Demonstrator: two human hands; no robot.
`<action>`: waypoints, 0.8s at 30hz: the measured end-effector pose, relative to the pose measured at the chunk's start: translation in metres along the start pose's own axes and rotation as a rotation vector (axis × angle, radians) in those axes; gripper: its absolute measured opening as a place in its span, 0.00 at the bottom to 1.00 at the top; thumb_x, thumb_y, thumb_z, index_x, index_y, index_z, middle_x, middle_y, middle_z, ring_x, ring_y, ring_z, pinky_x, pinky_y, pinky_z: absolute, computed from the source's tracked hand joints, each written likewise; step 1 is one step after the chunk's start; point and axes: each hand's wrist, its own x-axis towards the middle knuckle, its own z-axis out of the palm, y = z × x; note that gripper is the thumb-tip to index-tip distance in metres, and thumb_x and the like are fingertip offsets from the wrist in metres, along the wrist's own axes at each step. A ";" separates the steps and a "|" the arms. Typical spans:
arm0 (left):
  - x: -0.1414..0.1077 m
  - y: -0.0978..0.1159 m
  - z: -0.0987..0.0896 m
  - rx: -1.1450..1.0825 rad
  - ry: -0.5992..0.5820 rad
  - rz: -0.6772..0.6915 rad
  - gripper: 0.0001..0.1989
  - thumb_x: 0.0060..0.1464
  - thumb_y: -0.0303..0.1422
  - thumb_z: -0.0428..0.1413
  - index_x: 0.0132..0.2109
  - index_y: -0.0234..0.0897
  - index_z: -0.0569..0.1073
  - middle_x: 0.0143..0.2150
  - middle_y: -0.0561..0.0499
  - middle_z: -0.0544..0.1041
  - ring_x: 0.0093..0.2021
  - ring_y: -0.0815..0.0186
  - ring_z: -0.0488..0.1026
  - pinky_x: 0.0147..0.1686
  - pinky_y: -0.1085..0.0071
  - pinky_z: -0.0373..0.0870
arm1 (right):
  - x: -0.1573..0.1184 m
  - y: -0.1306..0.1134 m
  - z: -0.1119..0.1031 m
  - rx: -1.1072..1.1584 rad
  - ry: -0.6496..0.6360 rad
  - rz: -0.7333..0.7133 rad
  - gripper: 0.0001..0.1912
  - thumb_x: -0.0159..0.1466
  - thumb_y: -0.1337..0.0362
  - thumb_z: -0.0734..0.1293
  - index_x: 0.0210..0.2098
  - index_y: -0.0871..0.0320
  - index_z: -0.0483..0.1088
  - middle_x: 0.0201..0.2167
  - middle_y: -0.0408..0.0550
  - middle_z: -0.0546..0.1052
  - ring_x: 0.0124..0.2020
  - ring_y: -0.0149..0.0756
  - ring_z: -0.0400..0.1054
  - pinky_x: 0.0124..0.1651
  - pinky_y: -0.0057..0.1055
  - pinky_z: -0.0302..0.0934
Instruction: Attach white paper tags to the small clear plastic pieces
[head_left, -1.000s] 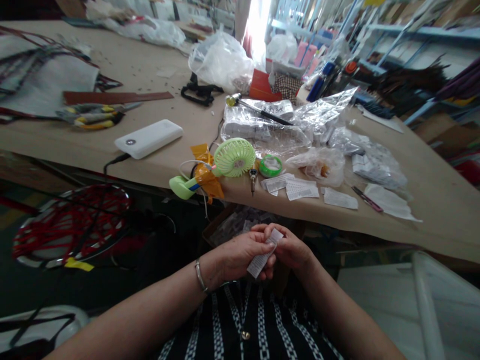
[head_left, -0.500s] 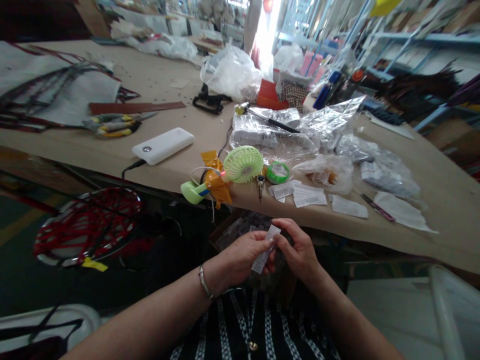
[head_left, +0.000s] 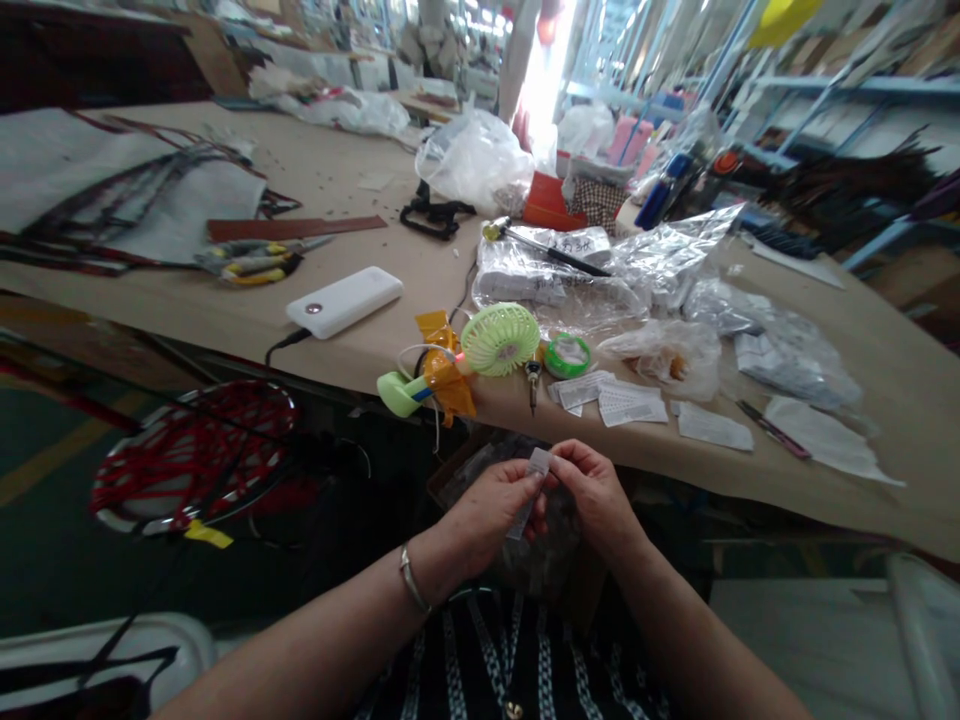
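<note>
Between thumb and fingers, my left hand [head_left: 491,510] pinches a narrow printed paper label [head_left: 538,462] over my lap. My right hand [head_left: 592,488] is closed in a pinch at the label's upper right edge, its fingertips touching it. Below the hands an open box of clear plastic scraps [head_left: 480,465] is partly hidden. On the table edge ahead lie printed label sheets [head_left: 631,403], a green tape roll [head_left: 567,355] and a small screwdriver-like tool [head_left: 533,385]. A light green fan [head_left: 500,338] is fixed there with orange tape.
A white power bank [head_left: 345,302] with a cable, pliers [head_left: 259,262] and a hammer [head_left: 555,250] lie on the brown-covered table [head_left: 337,370]. Plastic bags [head_left: 671,355] and a pink-handled cutter [head_left: 774,430] are on the right. A red-strapped stool [head_left: 199,455] stands lower left.
The view has shifted slightly, moving the table things right and down. My right fingers have closed in at the label's top edge; my left hand still holds it.
</note>
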 end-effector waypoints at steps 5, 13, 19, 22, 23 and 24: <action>0.003 0.001 -0.004 0.127 0.039 0.073 0.14 0.52 0.40 0.50 0.26 0.33 0.66 0.20 0.54 0.66 0.20 0.72 0.63 0.22 0.75 0.59 | 0.010 0.005 0.006 0.045 0.028 0.014 0.07 0.54 0.63 0.68 0.25 0.59 0.66 0.18 0.36 0.66 0.20 0.24 0.58 0.24 0.22 0.53; 0.023 0.012 -0.026 0.631 0.280 0.408 0.09 0.51 0.32 0.50 0.31 0.33 0.73 0.29 0.51 0.73 0.32 0.68 0.68 0.33 0.74 0.62 | 0.034 0.013 0.011 0.028 0.071 -0.038 0.07 0.53 0.62 0.69 0.25 0.59 0.68 0.17 0.37 0.67 0.20 0.24 0.59 0.26 0.23 0.53; 0.038 0.025 -0.030 0.760 0.380 0.516 0.10 0.53 0.32 0.50 0.32 0.34 0.74 0.28 0.52 0.74 0.30 0.69 0.69 0.32 0.75 0.63 | 0.046 0.012 0.018 0.041 0.103 -0.067 0.10 0.53 0.59 0.69 0.27 0.59 0.69 0.14 0.35 0.66 0.15 0.24 0.58 0.20 0.22 0.51; 0.042 0.032 -0.028 0.804 0.407 0.544 0.10 0.53 0.32 0.50 0.31 0.34 0.74 0.27 0.52 0.74 0.29 0.69 0.69 0.30 0.75 0.62 | 0.048 0.010 0.020 0.059 0.131 -0.091 0.10 0.53 0.59 0.69 0.27 0.59 0.69 0.16 0.35 0.67 0.15 0.24 0.59 0.19 0.23 0.52; 0.043 0.034 -0.027 0.819 0.413 0.555 0.10 0.53 0.32 0.50 0.30 0.34 0.74 0.27 0.52 0.74 0.29 0.70 0.69 0.30 0.76 0.62 | 0.049 0.010 0.021 0.066 0.140 -0.096 0.10 0.53 0.59 0.69 0.27 0.59 0.68 0.16 0.35 0.67 0.14 0.24 0.59 0.19 0.23 0.53; 0.043 0.035 -0.027 0.833 0.418 0.565 0.10 0.54 0.32 0.50 0.30 0.34 0.74 0.27 0.52 0.74 0.28 0.70 0.69 0.30 0.76 0.62 | 0.050 0.009 0.021 0.073 0.145 -0.100 0.10 0.53 0.58 0.69 0.27 0.59 0.68 0.17 0.35 0.67 0.14 0.24 0.60 0.18 0.23 0.54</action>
